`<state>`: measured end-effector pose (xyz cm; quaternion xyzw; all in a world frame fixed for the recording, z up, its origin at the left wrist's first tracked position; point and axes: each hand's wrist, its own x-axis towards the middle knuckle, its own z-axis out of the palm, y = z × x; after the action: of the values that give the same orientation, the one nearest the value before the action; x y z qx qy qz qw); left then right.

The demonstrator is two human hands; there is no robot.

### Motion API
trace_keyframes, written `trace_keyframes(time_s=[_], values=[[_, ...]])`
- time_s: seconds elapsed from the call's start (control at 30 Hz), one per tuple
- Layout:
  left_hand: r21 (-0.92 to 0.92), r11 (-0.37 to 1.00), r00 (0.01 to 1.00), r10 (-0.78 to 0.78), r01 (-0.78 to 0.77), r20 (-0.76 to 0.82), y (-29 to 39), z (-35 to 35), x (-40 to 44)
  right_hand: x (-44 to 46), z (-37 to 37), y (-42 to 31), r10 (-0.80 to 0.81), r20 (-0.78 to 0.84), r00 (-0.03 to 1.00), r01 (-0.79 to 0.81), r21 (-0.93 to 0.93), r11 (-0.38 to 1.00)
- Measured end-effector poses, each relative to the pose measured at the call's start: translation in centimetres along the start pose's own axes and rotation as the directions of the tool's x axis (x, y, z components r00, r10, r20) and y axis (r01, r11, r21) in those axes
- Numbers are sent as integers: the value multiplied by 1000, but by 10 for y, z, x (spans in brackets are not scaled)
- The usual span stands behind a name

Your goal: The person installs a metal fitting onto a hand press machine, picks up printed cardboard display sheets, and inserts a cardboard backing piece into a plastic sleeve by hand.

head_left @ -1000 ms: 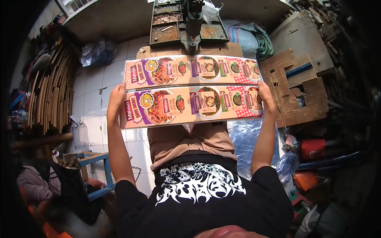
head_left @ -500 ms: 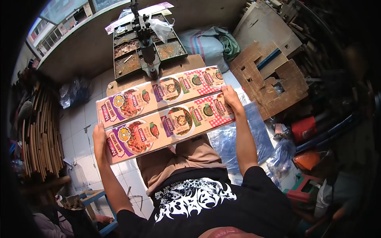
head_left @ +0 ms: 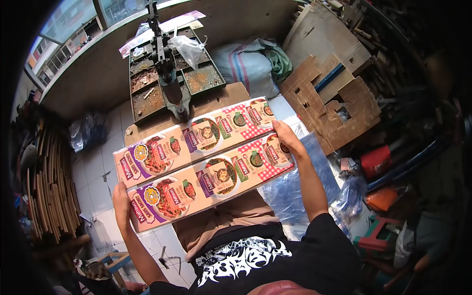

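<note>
A glossy printed board, made up of two long strips with food pictures and a dark gap between them, is held out in front of my lap. My left hand grips its left edge near the gap. At the right edge, my right hand is closed around the side, thumb on top. The far strip's edge lies close to the foot of a dark metal press, overlapping a brown wooden board. Whether the two strips are joined cannot be made out.
Behind the press lies a compartment tray with small bits and a plastic bag. A stuffed sack and cut wooden panels stand to the right. Stacked strips are at left; blue plastic sheeting lies beside my legs.
Both hands have brought the printed board lower in the view, nearer my body, and its left end has dipped. The press appears slightly further left as the view shifts.
</note>
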<state>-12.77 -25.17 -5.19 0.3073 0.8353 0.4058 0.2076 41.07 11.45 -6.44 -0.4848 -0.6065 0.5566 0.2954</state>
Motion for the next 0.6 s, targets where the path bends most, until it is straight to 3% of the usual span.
trace_keyframes(time_s=[0.13,0.33,0.4,0.5,0.6], values=[[-42,999,1000,8,-9,-12,23,0,-15,-1,-3,0,-6,-36,999,2,-117,993],[-20,999,998,37,-38,-47,23,0,-21,-5,-2,-22,46,-1,999,-46,-104,994],[2,999,996,52,-52,-70,26,1,-24,2,-3,-12,-38,-59,998,29,-153,988],[40,999,997,26,-23,-70,25,4,-23,14,-9,17,-49,-22,999,44,-179,983],[-5,998,992,56,-57,-110,22,7,-23,-2,4,-10,-10,-44,999,7,-85,996]])
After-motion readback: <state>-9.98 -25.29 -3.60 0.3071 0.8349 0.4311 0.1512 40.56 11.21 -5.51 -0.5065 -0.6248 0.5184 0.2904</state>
